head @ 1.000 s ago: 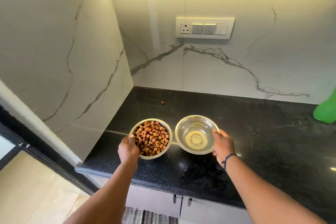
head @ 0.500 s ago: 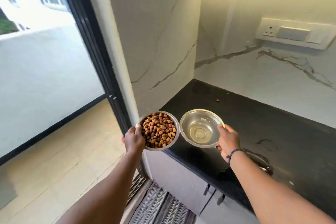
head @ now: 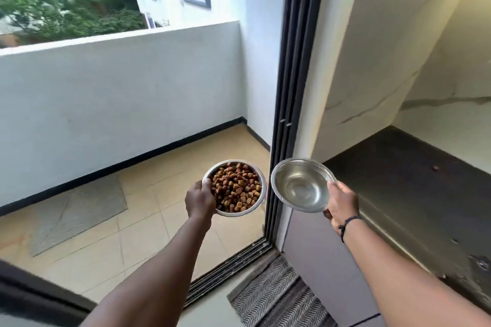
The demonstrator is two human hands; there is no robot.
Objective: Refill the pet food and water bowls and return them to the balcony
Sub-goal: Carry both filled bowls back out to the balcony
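My left hand [head: 199, 200] grips the near-left rim of a steel food bowl [head: 236, 188] heaped with brown kibble. My right hand [head: 341, 203] grips the right rim of a second steel bowl [head: 301, 186] that holds clear water. Both bowls are held in the air side by side, almost touching, in front of the balcony doorway. The food bowl hangs over the beige tiled balcony floor [head: 148, 220]; the water bowl is in front of the door frame and the counter's end.
A dark sliding-door frame [head: 288, 103] and floor track [head: 228, 271] separate the room from the balcony. A grey mat [head: 77, 210] lies on the balcony tiles by the white parapet [head: 114, 93]. A striped rug [head: 276, 300] lies indoors. The black counter [head: 414, 194] is at right.
Both bowls were lifted off the black counter and carried left. My view turned from the counter to the open balcony doorway. Each hand keeps its grip on its bowl.
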